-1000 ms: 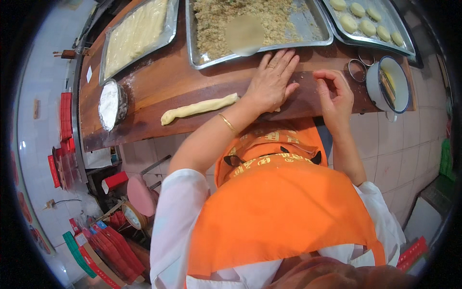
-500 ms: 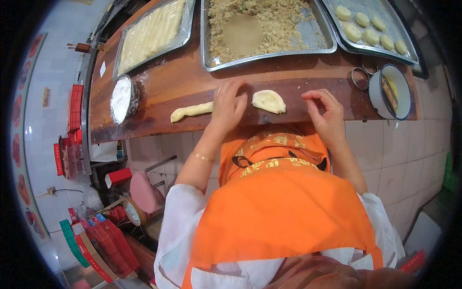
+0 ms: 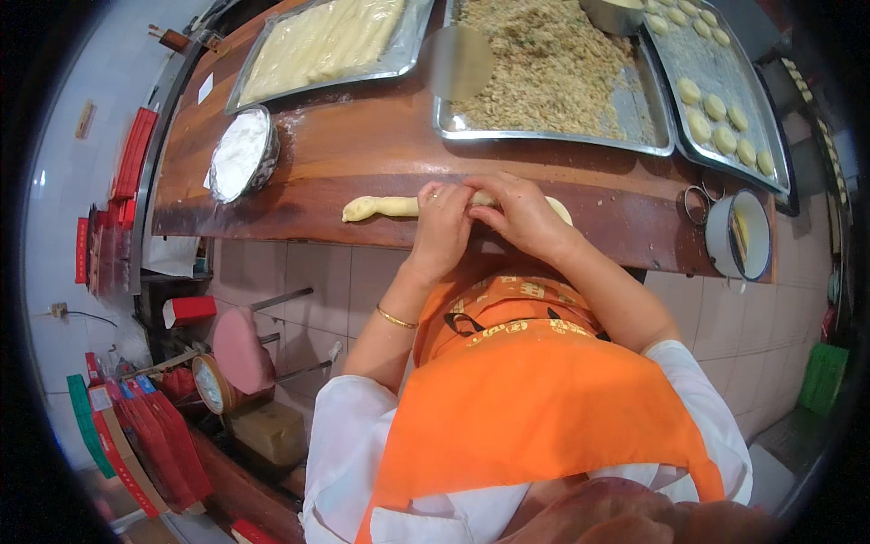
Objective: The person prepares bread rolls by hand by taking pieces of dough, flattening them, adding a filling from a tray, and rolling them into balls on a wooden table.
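Observation:
A pale dough rope (image 3: pixel 381 208) lies along the near edge of the wooden table, its left end free. My left hand (image 3: pixel 444 222) is closed over its right part. Right beside it, my right hand (image 3: pixel 524 216) has its fingers curled round the rope's right end, thumb toward the left hand. A little dough shows between the two hands. Partly behind my right hand lies a flattened dough piece (image 3: pixel 562 212); only its right rim shows.
Behind are a tray of dough strips under plastic (image 3: pixel 331 50), a tray of crumbly filling (image 3: pixel 553 82) and a tray of round dough cakes (image 3: pixel 725 140). A bowl of white flour (image 3: pixel 240 159) stands left; an enamel mug (image 3: pixel 720 238) and metal rings (image 3: pixel 695 205) sit right.
My right hand has moved left, past the flattened dough piece, to meet my left hand at the rope's end. My left hand has closed on the rope. The whole view has shifted.

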### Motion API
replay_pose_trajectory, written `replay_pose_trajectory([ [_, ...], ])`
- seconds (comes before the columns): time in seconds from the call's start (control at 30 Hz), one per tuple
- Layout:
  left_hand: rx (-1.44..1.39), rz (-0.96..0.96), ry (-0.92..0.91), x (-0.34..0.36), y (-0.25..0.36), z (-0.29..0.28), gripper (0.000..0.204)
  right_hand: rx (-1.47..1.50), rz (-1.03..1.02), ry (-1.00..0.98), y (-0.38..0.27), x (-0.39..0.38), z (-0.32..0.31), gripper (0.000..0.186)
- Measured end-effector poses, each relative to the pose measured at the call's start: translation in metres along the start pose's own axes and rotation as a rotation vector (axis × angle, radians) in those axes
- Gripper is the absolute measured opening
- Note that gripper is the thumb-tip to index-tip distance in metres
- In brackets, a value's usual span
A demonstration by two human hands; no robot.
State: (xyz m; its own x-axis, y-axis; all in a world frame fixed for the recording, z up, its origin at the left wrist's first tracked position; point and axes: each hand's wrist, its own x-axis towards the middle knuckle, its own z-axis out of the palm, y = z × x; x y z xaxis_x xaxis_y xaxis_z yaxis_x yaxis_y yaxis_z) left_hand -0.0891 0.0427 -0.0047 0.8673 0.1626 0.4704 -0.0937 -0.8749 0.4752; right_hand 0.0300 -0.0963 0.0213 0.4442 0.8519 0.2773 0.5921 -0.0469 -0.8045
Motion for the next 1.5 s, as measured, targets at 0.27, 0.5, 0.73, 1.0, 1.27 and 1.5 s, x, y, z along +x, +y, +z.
replay_pose_trajectory([
  [0.27,0.135,-0.049,0.04,0.001,0.0,0.019,0.03,-0.16,0.004,0.087,-0.002,0.002,0.005,0.024],
  [0.5,0.275,-0.065,0.029,0.006,0.007,0.032,0.017,0.028,0.25,0.02,0.011,-0.009,-0.003,0.022],
  [0.73,0.129,-0.161,-0.055,0.008,0.024,0.021,0.047,0.488,0.284,0.063,0.002,-0.03,-0.07,0.023],
  [1.0,-0.193,-0.081,-0.054,0.039,0.034,0.022,0.05,-0.462,-0.028,0.01,0.03,-0.047,-0.065,0.03],
  [1.27,-0.265,0.186,-0.222,0.109,0.051,0.091,0.046,-0.094,0.14,0.663,0.025,-0.069,-0.109,0.017],
  [1.5,0.116,0.509,-0.231,0.112,0.063,0.113,0.055,0.204,0.286,0.78,0.03,-0.115,-0.119,0.019],
])
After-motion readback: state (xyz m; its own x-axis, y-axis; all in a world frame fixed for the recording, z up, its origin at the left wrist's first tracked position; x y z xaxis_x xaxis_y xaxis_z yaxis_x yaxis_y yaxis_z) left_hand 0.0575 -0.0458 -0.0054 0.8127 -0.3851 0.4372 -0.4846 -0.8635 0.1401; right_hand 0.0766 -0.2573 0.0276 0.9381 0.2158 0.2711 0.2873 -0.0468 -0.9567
